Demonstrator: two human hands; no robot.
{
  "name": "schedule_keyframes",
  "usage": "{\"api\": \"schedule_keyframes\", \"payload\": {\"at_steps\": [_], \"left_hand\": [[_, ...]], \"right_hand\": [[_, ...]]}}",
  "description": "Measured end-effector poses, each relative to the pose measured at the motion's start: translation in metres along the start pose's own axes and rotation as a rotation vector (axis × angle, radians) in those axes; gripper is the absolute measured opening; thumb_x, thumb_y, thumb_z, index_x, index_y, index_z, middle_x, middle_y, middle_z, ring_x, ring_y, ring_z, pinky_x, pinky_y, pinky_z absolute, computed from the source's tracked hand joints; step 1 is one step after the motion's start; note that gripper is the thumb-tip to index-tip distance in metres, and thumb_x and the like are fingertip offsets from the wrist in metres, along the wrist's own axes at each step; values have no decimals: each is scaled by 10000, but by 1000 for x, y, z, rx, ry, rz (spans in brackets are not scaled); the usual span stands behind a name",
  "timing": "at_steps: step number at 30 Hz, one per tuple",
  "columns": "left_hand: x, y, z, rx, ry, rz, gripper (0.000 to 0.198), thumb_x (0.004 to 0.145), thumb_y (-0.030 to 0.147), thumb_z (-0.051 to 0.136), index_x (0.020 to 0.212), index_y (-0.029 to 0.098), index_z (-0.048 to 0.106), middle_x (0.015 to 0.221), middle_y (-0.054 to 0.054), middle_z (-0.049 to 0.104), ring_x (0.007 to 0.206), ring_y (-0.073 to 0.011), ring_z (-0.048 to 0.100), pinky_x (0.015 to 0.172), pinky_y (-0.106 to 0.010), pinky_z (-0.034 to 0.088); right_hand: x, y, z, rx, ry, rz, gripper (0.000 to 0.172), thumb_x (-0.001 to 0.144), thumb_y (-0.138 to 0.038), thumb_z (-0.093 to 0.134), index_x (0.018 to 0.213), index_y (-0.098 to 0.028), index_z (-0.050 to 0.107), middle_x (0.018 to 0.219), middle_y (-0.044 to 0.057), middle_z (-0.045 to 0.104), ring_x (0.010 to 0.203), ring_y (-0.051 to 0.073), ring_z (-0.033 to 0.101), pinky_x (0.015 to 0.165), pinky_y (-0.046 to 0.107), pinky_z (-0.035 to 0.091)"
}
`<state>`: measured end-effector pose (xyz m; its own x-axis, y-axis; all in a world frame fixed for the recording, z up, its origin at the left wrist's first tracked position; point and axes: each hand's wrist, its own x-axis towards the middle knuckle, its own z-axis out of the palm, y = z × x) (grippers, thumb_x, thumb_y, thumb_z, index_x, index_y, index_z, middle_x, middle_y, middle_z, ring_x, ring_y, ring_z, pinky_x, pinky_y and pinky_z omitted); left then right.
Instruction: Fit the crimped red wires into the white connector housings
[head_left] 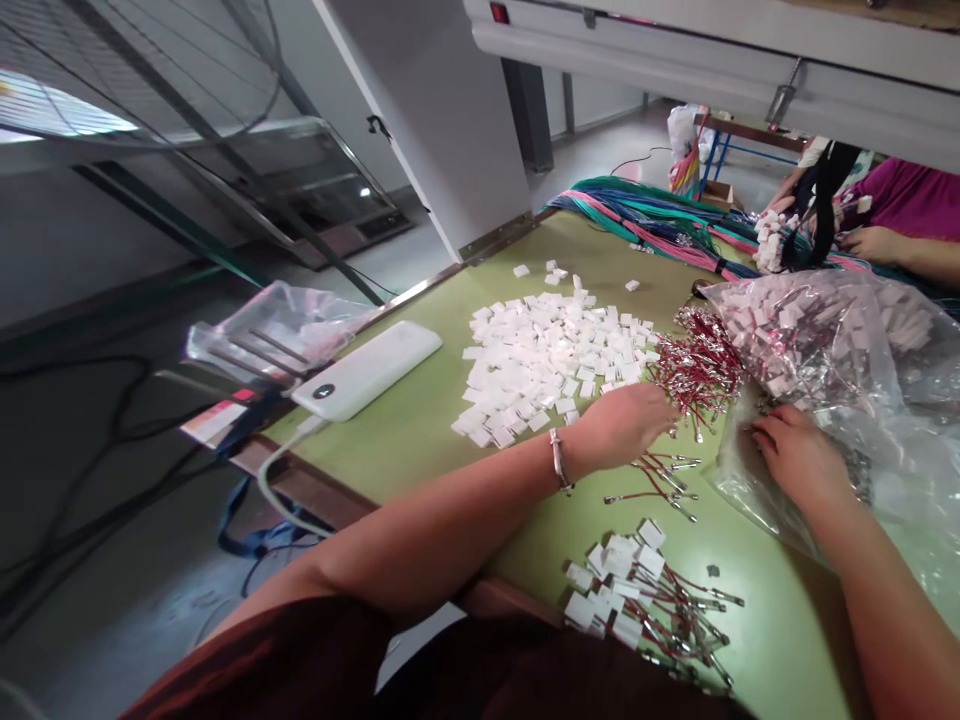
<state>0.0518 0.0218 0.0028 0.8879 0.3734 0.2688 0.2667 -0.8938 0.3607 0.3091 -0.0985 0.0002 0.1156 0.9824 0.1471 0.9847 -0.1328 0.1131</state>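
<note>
My left hand (626,425), with a bracelet at its wrist, reaches to the near edge of a pile of short red wires (701,365) with metal ends. Its fingers are bent together and partly hidden, so what they pinch is unclear. My right hand (806,455) lies over the near edge of a clear plastic bag (892,410), fingers curled in; I cannot make out what is in them. A few loose red wires (660,485) lie below my left hand. Nearer me are red wires with white connector housings (622,575) on their ends.
Loose white connector housings (547,360) are heaped mid-table. A white power bank (367,370) with a cable lies at the left edge, beside a plastic bag (277,325). Bundled coloured cables (645,215) run along the back. Another person's hand (874,245) is at the far right.
</note>
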Motion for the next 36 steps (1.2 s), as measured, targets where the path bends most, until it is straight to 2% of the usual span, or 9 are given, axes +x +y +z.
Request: {"api": "schedule_keyframes", "payload": {"at_steps": [4,10,13,18,21,26,30,34,36], "left_hand": [[12,-19,18,64,-41,107,423,892,2,394,1158,199,657,911,-56,662,879,-167,558,755,-285,456],[20,-21,30,-62,-29,125,259,928,104,477,1010,169,714,914,-68,707,899,-172,600,791,-307,498],[20,-19,26,-327,115,-49,204,922,154,519,973,179,716,929,-49,723,894,-150,633,834,-330,522],[21,-24,7,-1032,413,-537,175,891,275,604,940,120,670,871,-71,721,757,-114,656,749,-299,539],[18,-20,-1,-1349,450,-555,162,861,274,650,882,113,653,836,-65,709,740,-102,649,751,-278,518],[9,1,3,-1561,292,-490,199,798,303,722,839,119,658,815,-63,697,714,-105,632,726,-268,496],[6,8,6,-1324,194,-429,231,848,347,640,924,129,661,825,-72,687,699,-122,610,697,-289,496],[2,10,-1,-543,498,-204,377,893,270,528,1257,172,539,1084,-107,644,995,-215,588,863,-389,488],[0,16,-2,-180,467,20,435,887,187,488,1322,190,475,1255,-127,569,1179,-261,503,991,-452,418]], "right_hand": [[1,-7,4,-64,37,-57,202,909,-237,518,809,-174,683,925,83,630,834,201,595,670,296,426],[0,-9,-3,51,161,46,210,908,-268,486,906,-189,681,905,69,673,672,186,583,601,307,401],[-1,-12,-7,140,226,50,230,898,-270,462,914,-177,672,854,83,689,673,206,601,615,315,417],[-2,-18,-11,372,354,-20,236,900,-287,452,920,-173,657,837,91,700,746,211,635,698,318,477],[-4,-27,-16,526,329,-81,200,911,-300,483,925,-187,648,838,71,691,739,190,635,693,314,497],[-11,-53,-23,746,259,-221,129,915,-274,530,929,-228,650,1143,88,662,983,203,647,793,360,530],[-15,-67,-20,734,274,-295,126,924,-216,503,927,-218,629,929,64,683,844,182,647,756,355,537],[-17,-73,-15,669,264,-308,141,931,-200,471,906,-191,609,854,70,662,776,185,627,708,346,539],[-17,-77,-13,663,256,-338,153,931,-192,459,912,-178,611,874,88,666,812,200,631,738,364,542]]}}
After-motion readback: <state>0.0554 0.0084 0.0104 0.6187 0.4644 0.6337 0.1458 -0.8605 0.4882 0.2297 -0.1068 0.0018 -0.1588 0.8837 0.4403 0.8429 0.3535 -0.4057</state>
